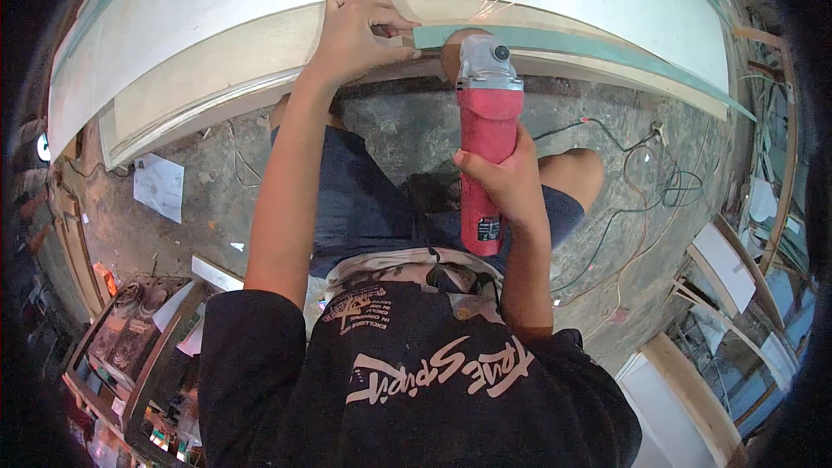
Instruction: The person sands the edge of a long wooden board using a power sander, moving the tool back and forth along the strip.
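My right hand point(517, 180) is wrapped round the red body of an angle grinder point(490, 113), whose grey head points away from me. The grinder's brown disc point(451, 54) meets the edge of a long teal strip point(598, 48), and sparks point(490, 9) fly up and away from the contact. Thumb and fingers of my left hand point(354, 39) pinch the strip's left end, a short way left of the disc. Beneath the strip lies a pale board point(234, 43) across the bench. Part of the disc is hidden behind the grinder's head.
Cables point(646, 199) trail over the dirty concrete floor at the right. A white sheet point(159, 187) lies on the floor at the left. A wooden rack point(130, 355) with assorted items stands at the lower left. Boards point(685, 390) lean at the lower right.
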The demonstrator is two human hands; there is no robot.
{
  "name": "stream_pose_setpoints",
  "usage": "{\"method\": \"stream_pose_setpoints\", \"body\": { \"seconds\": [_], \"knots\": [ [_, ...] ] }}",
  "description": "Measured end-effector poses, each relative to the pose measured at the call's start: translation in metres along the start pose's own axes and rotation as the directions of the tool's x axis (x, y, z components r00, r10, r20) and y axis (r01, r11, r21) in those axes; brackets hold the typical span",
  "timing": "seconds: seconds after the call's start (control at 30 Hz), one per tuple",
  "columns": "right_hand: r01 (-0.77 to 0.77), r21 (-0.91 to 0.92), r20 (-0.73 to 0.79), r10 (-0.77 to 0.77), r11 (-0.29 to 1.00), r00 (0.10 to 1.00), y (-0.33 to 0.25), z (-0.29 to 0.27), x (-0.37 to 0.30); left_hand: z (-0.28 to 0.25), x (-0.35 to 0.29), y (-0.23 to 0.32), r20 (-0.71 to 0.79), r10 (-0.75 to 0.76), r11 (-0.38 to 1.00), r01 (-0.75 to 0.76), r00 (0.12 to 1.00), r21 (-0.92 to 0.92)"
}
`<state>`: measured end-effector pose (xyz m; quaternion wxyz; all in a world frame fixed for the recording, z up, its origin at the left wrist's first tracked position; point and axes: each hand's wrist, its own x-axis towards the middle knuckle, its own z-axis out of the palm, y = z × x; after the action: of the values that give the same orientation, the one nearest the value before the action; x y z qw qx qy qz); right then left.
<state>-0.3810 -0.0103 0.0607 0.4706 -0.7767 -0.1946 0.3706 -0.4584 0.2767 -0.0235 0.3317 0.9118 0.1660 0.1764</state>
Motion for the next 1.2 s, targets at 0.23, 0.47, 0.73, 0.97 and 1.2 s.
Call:
{"method": "stream_pose_setpoints", "body": {
  "seconds": [0.23,0.47,0.73,0.97,1.2],
  "knots": [
    [0.001,0.058,0.032,-0.003,0.998,0.999,0.005,-0.001,0.002,0.004,0.001,-0.003,-0.056,0.069,0.998,-0.069,0.996,-0.003],
    [-0.121,0.114,0.046,0.117,0.986,0.992,-0.009,-0.001,-0.003,0.004,0.0,-0.005,-0.069,0.092,0.996,-0.093,0.993,-0.006],
    [0.023,0.053,0.011,-0.024,0.998,1.0,0.01,0.001,0.0,0.0,0.001,-0.007,-0.034,0.084,0.996,-0.085,0.996,-0.02],
    [-0.011,0.02,0.023,0.01,1.0,1.0,0.001,-0.001,0.001,-0.003,-0.001,0.004,-0.053,0.089,0.994,-0.086,0.995,0.06],
    [-0.11,0.034,0.017,0.109,0.993,0.994,-0.011,0.0,-0.002,-0.004,-0.002,0.004,0.007,0.008,0.999,-0.008,1.0,-0.046]
  ]
}}
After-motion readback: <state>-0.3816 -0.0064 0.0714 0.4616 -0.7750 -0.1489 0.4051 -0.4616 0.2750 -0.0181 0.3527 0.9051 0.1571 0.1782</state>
